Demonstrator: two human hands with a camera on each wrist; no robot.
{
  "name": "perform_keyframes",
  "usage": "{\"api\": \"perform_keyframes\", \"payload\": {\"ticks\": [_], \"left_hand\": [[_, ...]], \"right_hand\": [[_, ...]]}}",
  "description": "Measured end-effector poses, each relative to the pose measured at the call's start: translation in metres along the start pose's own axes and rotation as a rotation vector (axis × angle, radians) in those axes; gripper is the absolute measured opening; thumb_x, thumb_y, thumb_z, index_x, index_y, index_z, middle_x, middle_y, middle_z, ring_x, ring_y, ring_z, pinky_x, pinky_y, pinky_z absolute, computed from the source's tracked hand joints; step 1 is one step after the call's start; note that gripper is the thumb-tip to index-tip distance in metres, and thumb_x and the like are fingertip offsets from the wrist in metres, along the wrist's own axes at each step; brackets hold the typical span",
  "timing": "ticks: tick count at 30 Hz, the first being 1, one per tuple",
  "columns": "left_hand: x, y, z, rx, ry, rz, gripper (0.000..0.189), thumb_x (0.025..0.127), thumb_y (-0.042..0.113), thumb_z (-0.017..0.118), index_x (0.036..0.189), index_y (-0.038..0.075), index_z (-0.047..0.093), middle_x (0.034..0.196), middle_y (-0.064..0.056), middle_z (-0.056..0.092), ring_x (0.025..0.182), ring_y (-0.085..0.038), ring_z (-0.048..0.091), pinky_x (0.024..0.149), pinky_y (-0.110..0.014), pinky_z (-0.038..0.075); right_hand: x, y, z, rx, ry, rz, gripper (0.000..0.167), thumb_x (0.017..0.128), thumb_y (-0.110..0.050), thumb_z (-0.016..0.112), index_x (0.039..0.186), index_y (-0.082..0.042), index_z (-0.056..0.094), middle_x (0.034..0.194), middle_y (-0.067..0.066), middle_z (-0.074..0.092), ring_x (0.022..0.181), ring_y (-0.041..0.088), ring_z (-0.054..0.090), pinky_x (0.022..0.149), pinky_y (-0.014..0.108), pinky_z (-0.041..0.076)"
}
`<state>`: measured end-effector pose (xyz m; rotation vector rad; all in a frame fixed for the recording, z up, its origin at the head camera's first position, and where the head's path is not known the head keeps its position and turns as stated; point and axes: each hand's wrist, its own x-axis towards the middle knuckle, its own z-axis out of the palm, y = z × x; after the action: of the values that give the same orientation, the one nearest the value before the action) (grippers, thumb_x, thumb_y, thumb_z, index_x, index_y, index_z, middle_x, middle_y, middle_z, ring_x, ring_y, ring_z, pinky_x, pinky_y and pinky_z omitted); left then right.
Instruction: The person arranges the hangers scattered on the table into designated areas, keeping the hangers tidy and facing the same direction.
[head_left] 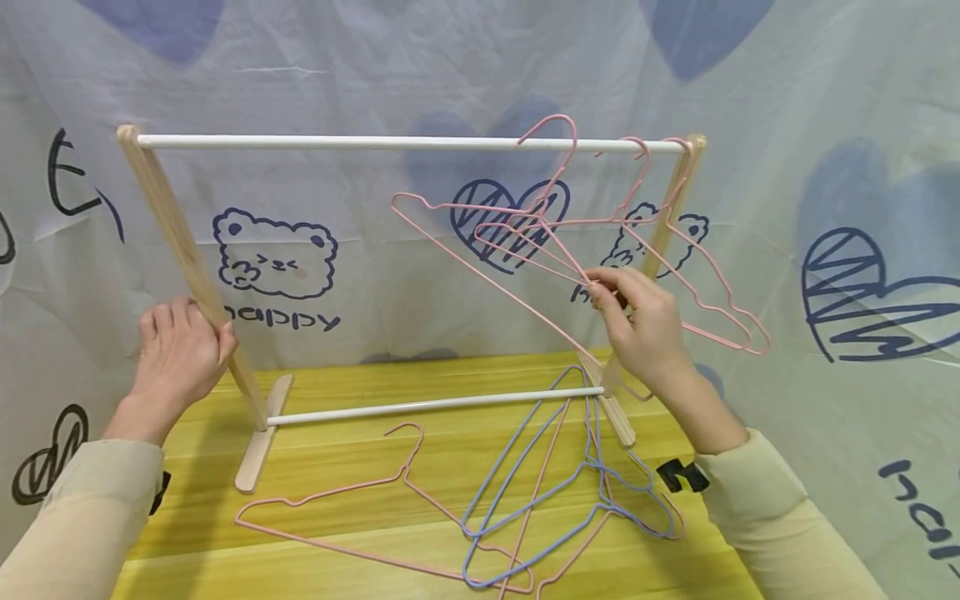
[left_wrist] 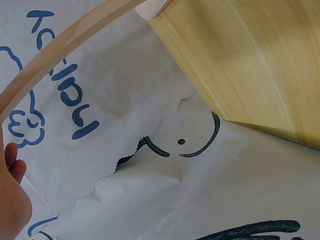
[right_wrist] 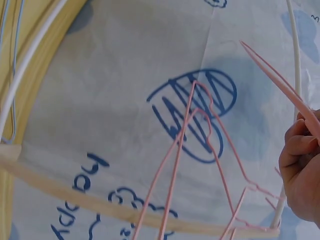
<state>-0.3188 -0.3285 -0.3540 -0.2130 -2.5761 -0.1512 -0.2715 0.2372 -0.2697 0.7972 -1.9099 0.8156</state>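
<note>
A clothes rack with pale wooden posts and a white top rail (head_left: 337,143) stands before me. My left hand (head_left: 177,350) grips its left post (head_left: 168,217) partway up, thumb against the wood. My right hand (head_left: 637,321) pinches a pink wire hanger (head_left: 575,137) at one shoulder end; its hook overlaps the top rail in the head view. To the right, two more pink hangers (head_left: 708,254) hang from the rail near the right post. The right wrist view shows the fingers curled on the pink wire (right_wrist: 280,75), and the hanging hangers (right_wrist: 180,140) beyond.
On the yellow wood-grain table (head_left: 337,533) lie a pink hanger (head_left: 330,489) and several overlapping blue hangers (head_left: 540,500) with more pink ones among them. A white lower bar (head_left: 435,406) joins the rack's feet. A printed white cloth (head_left: 360,92) hangs behind and at the sides.
</note>
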Motion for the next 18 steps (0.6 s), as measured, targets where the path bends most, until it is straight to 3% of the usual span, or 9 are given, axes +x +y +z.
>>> {"api": "perform_keyframes", "payload": {"ticks": [18], "left_hand": [[0.000,0.001,-0.001,-0.003,-0.019,-0.011,0.040,0.105,0.025,0.044,0.085,-0.010,0.037,0.093,-0.028,0.032,0.089,-0.049,0.026,0.086,-0.063,0.017]], "right_hand": [[0.015,0.041,-0.047,-0.106,-0.120,-0.004,0.015,0.095,0.009,0.065,0.109,0.010,0.071,0.086,0.018,0.069,0.073,0.005,0.057,0.065,0.010,0.039]]}}
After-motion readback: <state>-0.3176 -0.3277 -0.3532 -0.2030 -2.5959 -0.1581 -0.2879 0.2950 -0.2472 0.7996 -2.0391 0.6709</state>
